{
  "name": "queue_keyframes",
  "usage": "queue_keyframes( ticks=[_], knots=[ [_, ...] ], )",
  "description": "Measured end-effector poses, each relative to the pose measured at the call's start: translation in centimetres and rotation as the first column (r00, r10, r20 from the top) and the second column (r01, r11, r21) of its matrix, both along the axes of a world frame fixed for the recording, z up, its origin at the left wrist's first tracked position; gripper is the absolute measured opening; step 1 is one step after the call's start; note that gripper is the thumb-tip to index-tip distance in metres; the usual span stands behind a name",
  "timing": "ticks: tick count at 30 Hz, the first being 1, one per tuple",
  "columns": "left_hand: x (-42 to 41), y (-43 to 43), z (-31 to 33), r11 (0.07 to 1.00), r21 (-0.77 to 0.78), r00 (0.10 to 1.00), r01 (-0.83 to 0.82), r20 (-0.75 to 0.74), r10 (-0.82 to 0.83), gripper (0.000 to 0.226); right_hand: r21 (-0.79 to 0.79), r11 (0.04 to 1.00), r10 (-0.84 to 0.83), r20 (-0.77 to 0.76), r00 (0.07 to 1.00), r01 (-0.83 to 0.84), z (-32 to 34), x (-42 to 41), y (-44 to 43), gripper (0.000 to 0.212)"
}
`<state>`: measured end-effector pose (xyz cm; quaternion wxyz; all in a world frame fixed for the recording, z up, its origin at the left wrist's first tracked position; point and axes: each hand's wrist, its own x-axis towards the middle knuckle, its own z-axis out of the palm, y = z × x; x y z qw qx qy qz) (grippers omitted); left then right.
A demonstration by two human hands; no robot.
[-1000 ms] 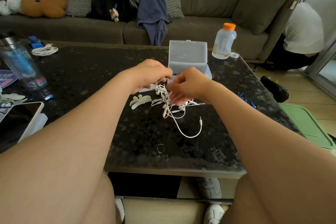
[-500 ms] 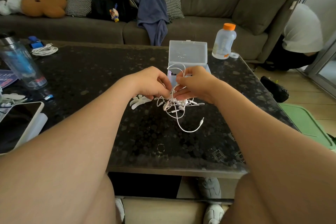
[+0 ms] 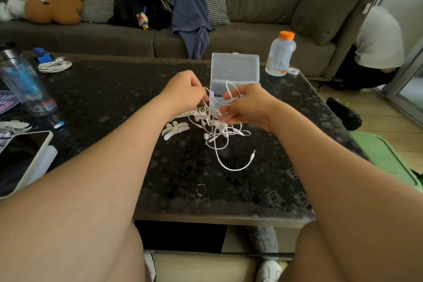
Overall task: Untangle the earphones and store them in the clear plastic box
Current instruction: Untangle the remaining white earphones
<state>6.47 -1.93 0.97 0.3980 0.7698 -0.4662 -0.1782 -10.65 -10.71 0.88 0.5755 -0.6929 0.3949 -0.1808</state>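
The long grey fabric sofa (image 3: 251, 0) runs behind the black speckled stone table (image 3: 103, 89). At the table's far edge stands a translucent plastic bottle with an orange cap (image 3: 280, 55); its label print is too blurred to read. Near it, the clear plastic box (image 3: 235, 66) sits with its lid upright. Just in front of the box, the left hand (image 3: 185, 91) and right hand (image 3: 249, 105) each pinch strands of the tangled white earphones (image 3: 215, 126), whose lower loops and jack plug (image 3: 252, 153) trail to the table. Compared with half a second ago, the hands have drawn slightly apart.
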Motion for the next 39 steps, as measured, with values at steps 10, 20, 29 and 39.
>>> queue_keyframes(
  ticks=[10,20,29,39],
  knots=[
    [0.3,0.2,0.6,0.981,-0.162,0.986,-0.103,-0.149,0.078,0.010,0.190,0.799,0.592,-0.415,0.691,-0.570,0.6,-1.2,0.9,0.052],
    [-1.1,0.4,1.7,0.996,-0.081,0.993,-0.041,-0.110,0.031,0.053,-0.469,0.806,0.107,-0.485,0.868,-0.361,0.4,0.8,1.3,0.052],
    [-0.6,0.6,1.5,0.984,0.095,0.984,-0.153,0.107,0.143,0.060,-0.251,0.968,-0.034,-0.062,0.998,0.017,1.4,1.6,1.2,0.034],
    [-0.3,0.5,-0.1,0.968,0.185,0.828,-0.170,0.560,0.039,0.050,0.457,0.791,-0.523,0.165,0.836,0.406,2.6,1.3,0.0,0.042]
  ],
)
